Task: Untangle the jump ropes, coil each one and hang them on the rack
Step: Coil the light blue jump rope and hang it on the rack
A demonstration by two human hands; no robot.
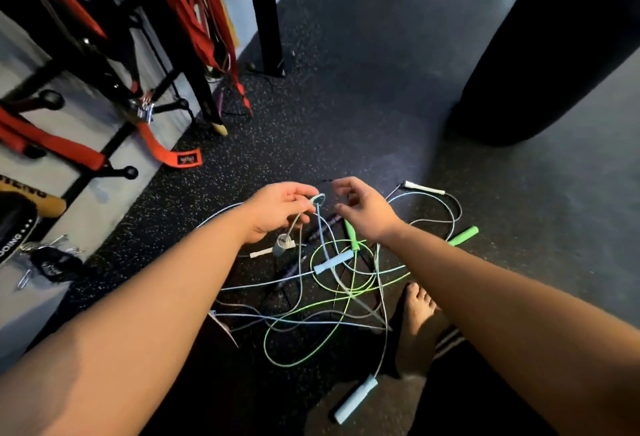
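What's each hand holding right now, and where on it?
Left hand pinches the pale blue rope at a cord loop, just above the dangling grey handle. Right hand is open, nothing visibly held.

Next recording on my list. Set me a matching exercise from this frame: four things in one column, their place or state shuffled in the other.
1. left hand
2. long white handle
3. bare foot
4. labelled red strap

A. dangles from the rack
B. pinches a pale blue cord loop
C. lies on the floor beyond the right hand
D. stands partly behind the right arm

Pairs: 1-B, 2-C, 3-D, 4-A
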